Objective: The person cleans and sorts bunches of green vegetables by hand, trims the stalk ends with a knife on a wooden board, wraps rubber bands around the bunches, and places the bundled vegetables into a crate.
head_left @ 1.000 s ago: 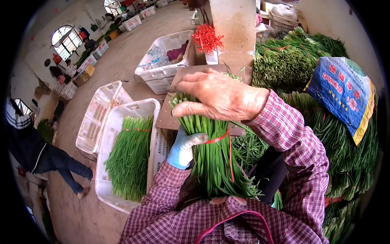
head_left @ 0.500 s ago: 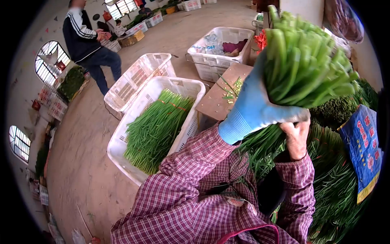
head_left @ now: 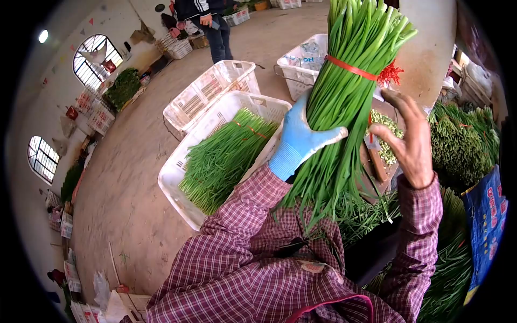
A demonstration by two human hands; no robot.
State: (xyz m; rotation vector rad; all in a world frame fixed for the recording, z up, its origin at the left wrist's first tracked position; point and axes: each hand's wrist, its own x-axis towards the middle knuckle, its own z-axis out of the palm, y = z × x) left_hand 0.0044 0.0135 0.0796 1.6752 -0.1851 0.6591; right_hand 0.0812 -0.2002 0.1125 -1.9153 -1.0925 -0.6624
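Note:
My left hand (head_left: 306, 137), in a blue and white glove, holds a large bundle of green stalks (head_left: 344, 91) upright, with the thumb across its front. A red band (head_left: 353, 68) circles the bundle near its cut tops, and long leaves hang down below. My bare right hand (head_left: 406, 137) is just right of the bundle, fingers apart and curved, with nothing in it. Behind it, a knife with a wooden handle (head_left: 378, 164) lies on a board beside small chopped pieces (head_left: 389, 141).
A white crate (head_left: 186, 207) at the left holds banded green bundles (head_left: 226, 161). Behind it are an empty crate (head_left: 207, 89) and another with plastic bags (head_left: 301, 67). A person (head_left: 212, 27) stands at the back. Piled greens (head_left: 463, 140) and a blue sack (head_left: 484, 220) are at the right.
The raised bundle has come down and now stands upright, its band visible. My right hand has left its underside and opened beside it. The view has shifted, and the person appears farther right.

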